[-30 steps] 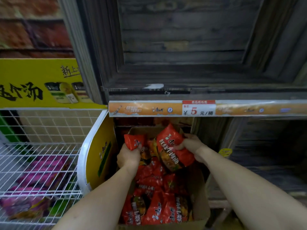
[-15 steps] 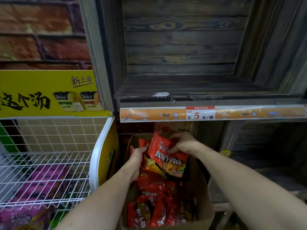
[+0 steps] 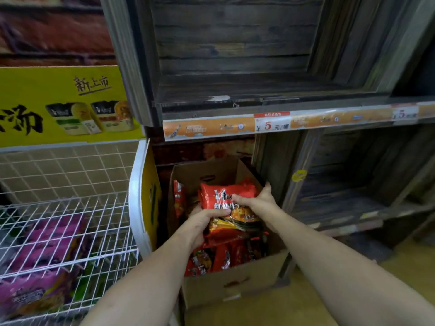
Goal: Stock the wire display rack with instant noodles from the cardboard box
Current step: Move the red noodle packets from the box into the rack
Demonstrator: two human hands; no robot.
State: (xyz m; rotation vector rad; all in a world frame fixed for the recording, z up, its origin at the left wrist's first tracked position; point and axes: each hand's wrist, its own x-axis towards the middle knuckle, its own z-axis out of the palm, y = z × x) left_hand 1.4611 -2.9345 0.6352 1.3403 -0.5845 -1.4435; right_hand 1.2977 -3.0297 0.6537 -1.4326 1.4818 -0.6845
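Observation:
An open cardboard box [image 3: 235,282] stands on the floor, full of red instant noodle packets [image 3: 220,254]. Above its contents I hold a small stack of packets, the top one a red noodle packet [image 3: 226,196] lying flat. My left hand [image 3: 202,222] grips the stack's near left edge, thumb over the top. My right hand [image 3: 259,201] grips its right side, fingers curled behind and thumb on the front. The white wire display rack [image 3: 70,231] stands to the left, with purple packets [image 3: 47,238] on its shelves.
A dark wooden shelf unit [image 3: 235,67] rises behind the box, with an orange price strip [image 3: 270,124] along its edge. The rack has a yellow side panel [image 3: 149,196] next to the box and a yellow header sign [image 3: 63,102]. Lower wooden shelves lie to the right.
My two hands have come together: the packets each held are now gathered into one stack over the box. The view has shifted, showing more of the box.

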